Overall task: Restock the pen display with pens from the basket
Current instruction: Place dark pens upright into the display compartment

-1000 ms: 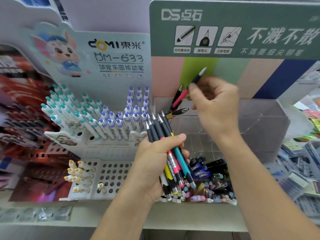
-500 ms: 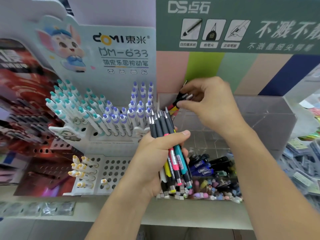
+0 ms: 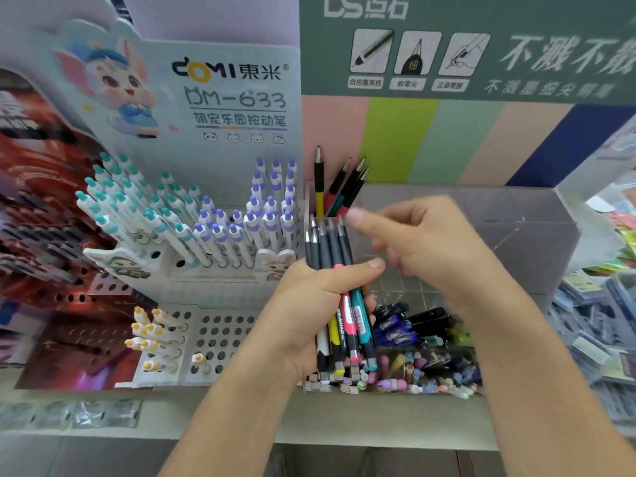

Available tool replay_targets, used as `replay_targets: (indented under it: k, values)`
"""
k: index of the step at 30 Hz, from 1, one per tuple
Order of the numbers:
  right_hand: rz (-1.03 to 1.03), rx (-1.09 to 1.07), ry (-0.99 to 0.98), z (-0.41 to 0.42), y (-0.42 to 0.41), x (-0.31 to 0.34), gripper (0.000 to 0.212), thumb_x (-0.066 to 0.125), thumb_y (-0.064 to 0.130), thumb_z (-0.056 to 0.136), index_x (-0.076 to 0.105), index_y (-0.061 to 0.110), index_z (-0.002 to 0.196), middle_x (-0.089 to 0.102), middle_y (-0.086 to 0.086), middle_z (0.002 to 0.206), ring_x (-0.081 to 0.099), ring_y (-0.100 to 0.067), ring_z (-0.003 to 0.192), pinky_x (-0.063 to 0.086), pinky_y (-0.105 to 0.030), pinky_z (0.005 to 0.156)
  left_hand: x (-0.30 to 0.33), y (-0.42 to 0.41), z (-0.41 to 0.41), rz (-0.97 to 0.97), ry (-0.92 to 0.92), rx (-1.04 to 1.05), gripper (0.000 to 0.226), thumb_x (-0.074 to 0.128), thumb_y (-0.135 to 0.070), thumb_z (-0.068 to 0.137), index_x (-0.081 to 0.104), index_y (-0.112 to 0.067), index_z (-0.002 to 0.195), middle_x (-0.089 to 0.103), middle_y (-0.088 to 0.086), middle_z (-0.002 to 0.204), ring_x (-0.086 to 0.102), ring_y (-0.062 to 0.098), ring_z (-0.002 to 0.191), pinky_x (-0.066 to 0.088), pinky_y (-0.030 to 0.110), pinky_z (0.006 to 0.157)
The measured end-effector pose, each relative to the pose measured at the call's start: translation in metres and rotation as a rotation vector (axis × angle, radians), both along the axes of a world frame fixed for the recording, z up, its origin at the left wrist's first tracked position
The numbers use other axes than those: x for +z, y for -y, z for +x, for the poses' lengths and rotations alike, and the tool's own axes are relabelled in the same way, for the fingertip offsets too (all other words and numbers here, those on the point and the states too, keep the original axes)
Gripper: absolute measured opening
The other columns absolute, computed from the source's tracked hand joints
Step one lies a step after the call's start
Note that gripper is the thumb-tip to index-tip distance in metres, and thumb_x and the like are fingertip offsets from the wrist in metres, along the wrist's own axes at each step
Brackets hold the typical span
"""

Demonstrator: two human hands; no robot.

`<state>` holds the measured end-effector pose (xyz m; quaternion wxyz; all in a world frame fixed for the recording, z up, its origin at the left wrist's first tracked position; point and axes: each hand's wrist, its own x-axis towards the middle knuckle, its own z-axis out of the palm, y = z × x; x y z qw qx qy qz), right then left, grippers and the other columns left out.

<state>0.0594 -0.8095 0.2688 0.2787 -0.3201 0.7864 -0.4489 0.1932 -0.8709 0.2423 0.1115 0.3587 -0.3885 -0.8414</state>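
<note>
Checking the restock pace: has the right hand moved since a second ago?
Yes. The right hand has come down and toward the person, away from the pens standing in the clear display's back-left corner, nearing the bundle in the left hand.

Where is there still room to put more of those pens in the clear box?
The clear plastic box is mostly bare right of the four standing pens in its back-left corner. Its front row is crowded with dark pens and pastel caps. The left hand grips the gray-tipped pen bunch.

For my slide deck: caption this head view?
Left hand grips a pen bundle; right hand reaches toward it.
</note>
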Motion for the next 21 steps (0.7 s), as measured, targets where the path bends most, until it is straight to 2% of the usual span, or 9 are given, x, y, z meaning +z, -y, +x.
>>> replay_targets:
  k: [2,6,8,11,13,15,17,19,21]
  values:
    - [0.051,0.065,0.241,0.003,-0.006,-0.001,0.025,0.081,0.034,0.081,0.078,0.01,0.081,0.059,0.009,0.052,0.047,-0.001,0.045,0.038,-0.015,0.048,0.001,-0.003,-0.003,-0.053,0.01,-0.006,0.026,0.083,-0.013,0.071,0.066,-0.008,0.089,0.06,0.005,0.06,0.061,0.017,0.054,0.051,0.028,0.05]
    - [0.074,0.004,0.406,-0.003,-0.006,-0.002,0.015,0.082,0.026,0.081,0.076,0.012,0.079,0.063,0.004,0.06,0.053,-0.009,0.055,0.04,-0.025,0.055,0.004,-0.004,-0.008,-0.078,0.033,-0.027,0.035,0.085,-0.018,0.066,0.069,-0.006,0.095,0.064,0.004,0.061,0.062,0.016,0.054,0.051,0.027,0.05]
    - [0.097,-0.042,0.335,-0.004,-0.004,-0.003,0.014,0.079,0.022,0.083,0.075,0.012,0.074,0.063,-0.001,0.06,0.053,-0.011,0.053,0.042,-0.026,0.052,0.004,-0.004,-0.01,-0.06,0.039,-0.025,0.04,0.085,-0.025,0.058,0.07,-0.007,0.091,0.063,0.004,0.061,0.062,0.017,0.054,0.051,0.027,0.05]
    - [0.142,-0.093,0.068,-0.002,0.0,-0.003,0.019,0.074,0.02,0.079,0.072,0.009,0.065,0.066,-0.011,0.056,0.055,-0.014,0.048,0.048,-0.028,0.049,0.004,-0.007,-0.012,0.007,0.028,-0.007,0.046,0.085,-0.026,0.061,0.072,-0.002,0.098,0.062,0.004,0.063,0.061,0.017,0.053,0.05,0.026,0.049]
    - [0.128,-0.088,0.109,-0.002,0.003,0.002,0.02,0.072,0.017,0.08,0.068,0.007,0.063,0.06,-0.006,0.049,0.052,-0.013,0.043,0.045,-0.025,0.045,0.003,-0.008,-0.011,0.043,0.025,0.005,0.042,0.084,-0.028,0.065,0.071,-0.003,0.096,0.062,0.005,0.063,0.062,0.017,0.052,0.05,0.026,0.047]
    - [0.044,-0.117,0.285,-0.005,0.006,0.006,0.02,0.07,0.012,0.084,0.064,0.008,0.065,0.057,0.001,0.047,0.051,-0.01,0.039,0.039,-0.022,0.041,0.003,-0.008,-0.007,0.07,0.043,0.019,0.042,0.084,-0.03,0.067,0.066,-0.004,0.093,0.061,0.008,0.063,0.061,0.018,0.05,0.051,0.026,0.046]
    - [-0.091,-0.19,0.4,-0.008,0.009,0.007,0.02,0.066,0.009,0.087,0.062,0.008,0.067,0.06,0.0,0.05,0.054,-0.009,0.039,0.037,-0.019,0.038,0.004,-0.005,-0.004,0.111,0.034,0.03,0.039,0.084,-0.031,0.067,0.065,-0.004,0.088,0.059,0.01,0.062,0.06,0.018,0.048,0.052,0.027,0.045]
    - [-0.253,-0.288,0.449,-0.013,0.012,0.006,0.018,0.064,0.007,0.09,0.062,0.007,0.073,0.063,-0.003,0.056,0.057,-0.01,0.043,0.041,-0.018,0.038,0.006,-0.001,-0.002,0.156,-0.004,0.038,0.033,0.084,-0.03,0.066,0.068,-0.006,0.083,0.059,0.007,0.062,0.059,0.017,0.05,0.052,0.026,0.045]
    - [-0.419,-0.383,0.416,-0.019,0.013,0.005,0.017,0.063,0.005,0.093,0.062,0.006,0.076,0.066,-0.004,0.059,0.061,-0.012,0.048,0.047,-0.019,0.042,0.005,0.003,0.001,0.173,-0.022,0.059,0.028,0.084,-0.029,0.065,0.068,-0.009,0.077,0.059,0.005,0.063,0.06,0.016,0.051,0.052,0.026,0.045]
